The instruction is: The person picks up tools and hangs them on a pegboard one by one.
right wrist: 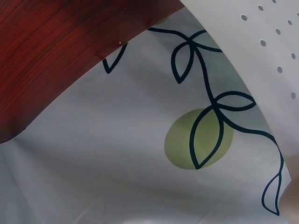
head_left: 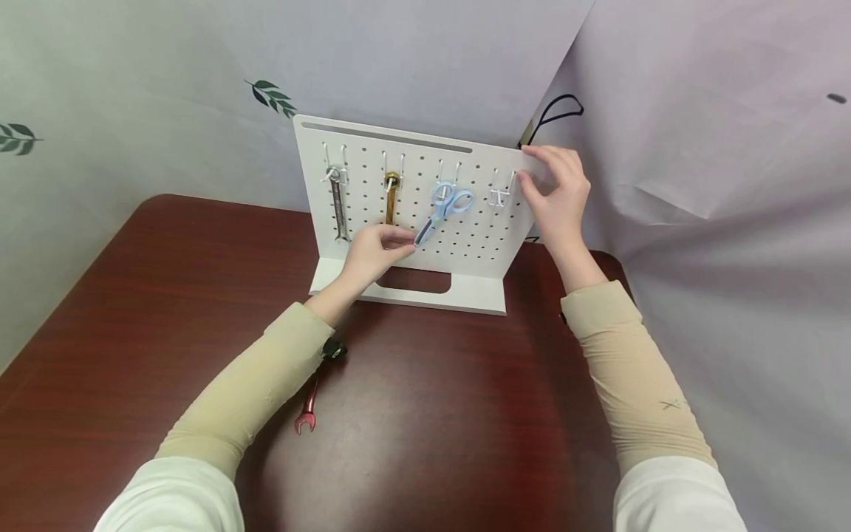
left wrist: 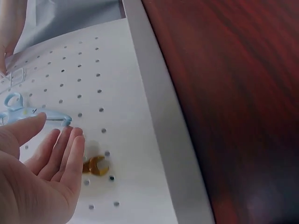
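Observation:
A white pegboard stands on the table, with light blue scissors hanging tilted by one handle loop from a hook. My left hand is at their tip. In the left wrist view its fingers are fairly straight, thumb apart from them, fingertips right at the scissors' tip. My right hand grips the board's upper right corner, thumb on the front and fingers over the edge. Left of the scissors hangs a gold wrench, its lower end hidden by my left hand in the head view.
A silver wrench hangs at the board's left. A white hook holds nothing near my right thumb. On the dark red table, a red wrench lies beside my left forearm. Patterned cloth hangs behind the table.

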Demonstrator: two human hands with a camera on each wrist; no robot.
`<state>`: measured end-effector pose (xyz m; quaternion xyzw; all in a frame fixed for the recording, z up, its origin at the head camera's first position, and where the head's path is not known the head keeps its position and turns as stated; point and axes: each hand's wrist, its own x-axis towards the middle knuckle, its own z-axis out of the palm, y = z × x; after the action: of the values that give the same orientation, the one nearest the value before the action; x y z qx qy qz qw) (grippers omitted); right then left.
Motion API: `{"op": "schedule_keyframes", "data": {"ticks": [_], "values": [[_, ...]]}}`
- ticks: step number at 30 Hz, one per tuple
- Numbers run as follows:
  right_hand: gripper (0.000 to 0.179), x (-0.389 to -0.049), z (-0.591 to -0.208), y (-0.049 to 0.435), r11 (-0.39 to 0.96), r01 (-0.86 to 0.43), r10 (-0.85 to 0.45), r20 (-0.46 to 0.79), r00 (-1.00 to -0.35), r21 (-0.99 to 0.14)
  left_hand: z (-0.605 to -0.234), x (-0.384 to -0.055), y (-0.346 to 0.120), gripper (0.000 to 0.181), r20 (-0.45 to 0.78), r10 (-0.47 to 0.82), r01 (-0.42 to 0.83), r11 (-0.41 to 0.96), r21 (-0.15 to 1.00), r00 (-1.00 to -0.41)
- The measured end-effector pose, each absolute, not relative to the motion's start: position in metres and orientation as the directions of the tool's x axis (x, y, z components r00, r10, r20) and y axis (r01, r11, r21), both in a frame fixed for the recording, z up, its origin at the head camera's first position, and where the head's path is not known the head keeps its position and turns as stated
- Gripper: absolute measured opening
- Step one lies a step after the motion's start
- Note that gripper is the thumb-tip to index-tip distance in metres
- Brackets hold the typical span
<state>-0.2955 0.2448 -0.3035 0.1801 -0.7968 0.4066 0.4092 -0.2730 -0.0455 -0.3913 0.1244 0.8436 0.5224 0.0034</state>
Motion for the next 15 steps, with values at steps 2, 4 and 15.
{"op": "schedule_keyframes", "data": {"ticks": [2,4,15], "values": [[0.026,-0.296,-0.303,0.244,0.601,-0.617,0.058,0.798,-0.599,-0.507,-0.391,-0.270,-0.053,0.027,0.128,0.214,0.209,0.422,0.882,-0.969],[0.026,-0.296,-0.301,0.243,0.601,-0.617,0.066,0.801,-0.595,-0.508,-0.391,-0.266,-0.061,0.027,0.133,0.214,0.214,0.421,0.882,-0.968],[0.027,-0.291,-0.300,0.242,0.610,-0.619,0.060,0.807,-0.587,-0.496,-0.391,-0.229,-0.105,0.024,0.087,0.268,0.216,0.502,0.837,-0.960]]}}
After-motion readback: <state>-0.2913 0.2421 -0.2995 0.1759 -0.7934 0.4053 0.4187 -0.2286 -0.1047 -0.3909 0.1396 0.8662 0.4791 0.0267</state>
